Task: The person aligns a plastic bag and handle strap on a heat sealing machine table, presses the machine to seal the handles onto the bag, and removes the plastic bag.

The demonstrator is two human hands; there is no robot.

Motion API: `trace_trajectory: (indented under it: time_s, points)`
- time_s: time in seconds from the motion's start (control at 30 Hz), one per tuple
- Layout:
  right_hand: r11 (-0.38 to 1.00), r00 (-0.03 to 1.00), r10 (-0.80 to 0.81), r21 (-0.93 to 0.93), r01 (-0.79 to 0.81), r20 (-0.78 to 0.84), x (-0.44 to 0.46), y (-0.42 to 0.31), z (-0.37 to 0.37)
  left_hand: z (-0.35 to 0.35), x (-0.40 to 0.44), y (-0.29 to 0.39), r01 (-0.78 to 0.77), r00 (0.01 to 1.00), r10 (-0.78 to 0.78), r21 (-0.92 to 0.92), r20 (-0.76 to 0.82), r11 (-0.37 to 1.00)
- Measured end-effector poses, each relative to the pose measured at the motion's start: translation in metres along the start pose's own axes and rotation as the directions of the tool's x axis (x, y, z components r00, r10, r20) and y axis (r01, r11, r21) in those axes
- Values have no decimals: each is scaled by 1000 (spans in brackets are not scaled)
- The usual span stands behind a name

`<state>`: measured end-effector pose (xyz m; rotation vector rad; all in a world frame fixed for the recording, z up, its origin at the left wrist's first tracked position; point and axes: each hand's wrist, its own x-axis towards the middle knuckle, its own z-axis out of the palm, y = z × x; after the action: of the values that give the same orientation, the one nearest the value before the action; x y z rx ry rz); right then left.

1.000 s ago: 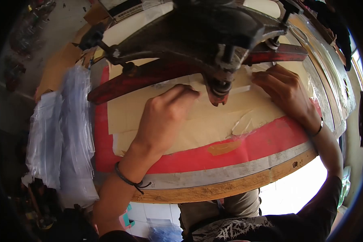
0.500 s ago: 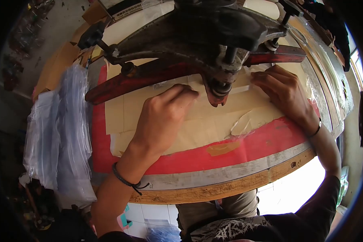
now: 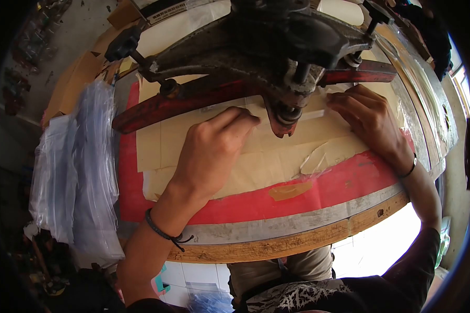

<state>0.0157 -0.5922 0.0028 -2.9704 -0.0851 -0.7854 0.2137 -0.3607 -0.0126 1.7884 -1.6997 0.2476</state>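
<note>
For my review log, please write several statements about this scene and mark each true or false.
1. The red sheet lies over the tan sheet. False: the tan sheet lies over the red sheet.
2. A dark cord bracelet is on the left wrist. True.
3. Both hands rest on the table's wooden front edge. False: the left hand and right hand are over the tan sheet, beyond the wooden front edge.
4. A red bar spans above the tan sheet. True.
5. The left hand grips a black knob. False: the black knob is untouched.
</note>
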Motion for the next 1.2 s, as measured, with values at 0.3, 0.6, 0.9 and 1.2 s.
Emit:
trace_trajectory:
  time_s: [0.3,0.6,0.9,1.2]
  points:
    - [1000,1000,-11,-11,11,-2,0,2,1,-1,1,2,-10,1000,10,8,-5,1000]
    - [1000,1000,19,3,-19,5,-1,1,1,-3,4,8,56,998,-56,24,-1,998]
    - [999,999,-27,-32,27,-19,-3,0,-5,-5,1,10,13,999,-17,91,40,996]
    - [912,922,-373,225,344,100,-13,1,-17,-19,3,26,136,958,-180,201,223,970]
